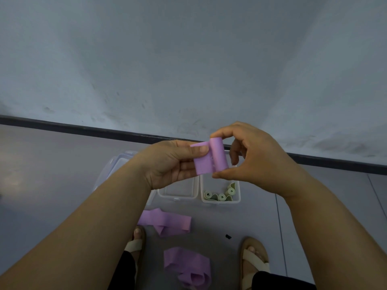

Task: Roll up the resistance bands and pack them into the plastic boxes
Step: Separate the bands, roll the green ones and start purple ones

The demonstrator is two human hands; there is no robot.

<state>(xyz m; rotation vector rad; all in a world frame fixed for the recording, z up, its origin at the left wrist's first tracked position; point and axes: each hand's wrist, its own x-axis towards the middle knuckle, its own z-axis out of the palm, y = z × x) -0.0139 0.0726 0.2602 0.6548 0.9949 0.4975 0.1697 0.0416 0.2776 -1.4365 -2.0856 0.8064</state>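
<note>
Pinching a purple band (211, 159) before us, our left hand (167, 164) grips its flat tail and our right hand (258, 160) its rolled end. Loose bands (187, 266) lie on the floor (240, 222) at 6 o'clock; boxes (178, 196) sit beyond toward 12, the right one holding green rolls (222, 197).

I found air beyond left hand (167, 164) and right hand (257, 158) free up to the wall (188, 59) | clear box (178, 197) below left hand stood open-topped, visible part bare | second box (238, 195) below right hand had green rolls (219, 196) crowding its near side | loose purple bands (167, 221) and my sandalled feet (254, 258) cluttered floor (251, 216) nearer me
</note>
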